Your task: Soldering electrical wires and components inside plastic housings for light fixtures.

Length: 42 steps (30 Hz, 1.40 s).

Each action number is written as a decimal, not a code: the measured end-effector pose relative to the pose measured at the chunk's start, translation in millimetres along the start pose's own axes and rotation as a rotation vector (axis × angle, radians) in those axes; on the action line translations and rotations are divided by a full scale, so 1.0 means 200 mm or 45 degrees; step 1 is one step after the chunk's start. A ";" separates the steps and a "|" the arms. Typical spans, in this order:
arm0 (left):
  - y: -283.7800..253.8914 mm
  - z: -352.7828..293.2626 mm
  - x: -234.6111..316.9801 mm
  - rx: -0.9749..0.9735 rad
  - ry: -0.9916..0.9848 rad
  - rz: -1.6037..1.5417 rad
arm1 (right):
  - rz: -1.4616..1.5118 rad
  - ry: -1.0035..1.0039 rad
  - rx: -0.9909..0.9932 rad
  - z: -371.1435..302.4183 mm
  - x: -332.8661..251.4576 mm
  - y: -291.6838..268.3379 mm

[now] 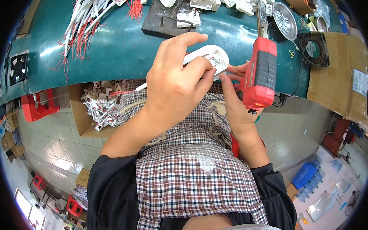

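A white oval plastic housing (223,56) lies tilted at the bench's near edge, its hollow side up, with small fittings and a bit of red wire inside. My left hand (172,77) reaches over it, thumb and forefinger pinched together in the hollow; what they grip is too small to make out. A white cable (141,87) runs behind that hand toward the housing and ends in bare red wires at left. My right hand (237,97) grips the housing's right edge between thumb and fingers, partly hidden by a red hand tool (260,76) with a grey ribbed grip.
Cut white cables (87,21) with red ends lie at the back left. Beside a dark metal block (158,24) are piled white plastic parts (228,0). A metal bowl (285,21) and small fan (314,49) stand right. A carton (85,118) of finished-looking pieces sits below the bench.
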<state>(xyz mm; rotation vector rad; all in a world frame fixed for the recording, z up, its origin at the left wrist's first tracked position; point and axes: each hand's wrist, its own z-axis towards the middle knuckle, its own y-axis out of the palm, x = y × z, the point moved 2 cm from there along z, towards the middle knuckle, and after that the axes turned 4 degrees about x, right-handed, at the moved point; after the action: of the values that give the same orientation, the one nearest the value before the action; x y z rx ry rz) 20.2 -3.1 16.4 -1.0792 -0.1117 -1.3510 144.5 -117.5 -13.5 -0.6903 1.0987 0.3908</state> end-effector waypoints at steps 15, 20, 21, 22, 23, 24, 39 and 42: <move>0.03 -0.02 0.00 0.058 0.004 -0.057 | -0.012 0.273 -0.127 -0.07 -0.32 -0.62; 0.03 -0.04 0.00 0.081 0.005 -0.060 | -0.559 0.117 -0.310 -0.05 -0.32 -0.74; 0.04 -0.04 0.00 0.074 0.009 -0.059 | -0.559 0.117 -0.310 -0.03 -0.33 -0.73; 0.04 -0.04 0.00 0.074 0.009 -0.059 | -0.518 0.148 -0.346 -0.02 -0.32 -0.71; 0.04 -0.04 0.00 0.072 0.010 -0.054 | -0.476 0.178 -0.382 -0.01 -0.32 -0.70; 0.04 -0.04 0.00 0.070 0.010 -0.050 | -0.477 0.178 -0.385 0.00 -0.32 -0.70; 0.05 -0.04 -0.01 0.105 0.043 -0.120 | -0.441 0.133 -0.459 0.07 -0.32 -0.65; 0.05 -0.05 -0.02 0.108 0.043 -0.127 | -0.452 0.105 -0.517 0.13 -0.37 -0.62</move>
<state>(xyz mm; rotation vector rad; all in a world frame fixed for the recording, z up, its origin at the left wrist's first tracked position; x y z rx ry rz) 22.6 -8.2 3.8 -0.9900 -0.1982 -1.4405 206.5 -188.0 99.1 -1.2490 0.9567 0.2817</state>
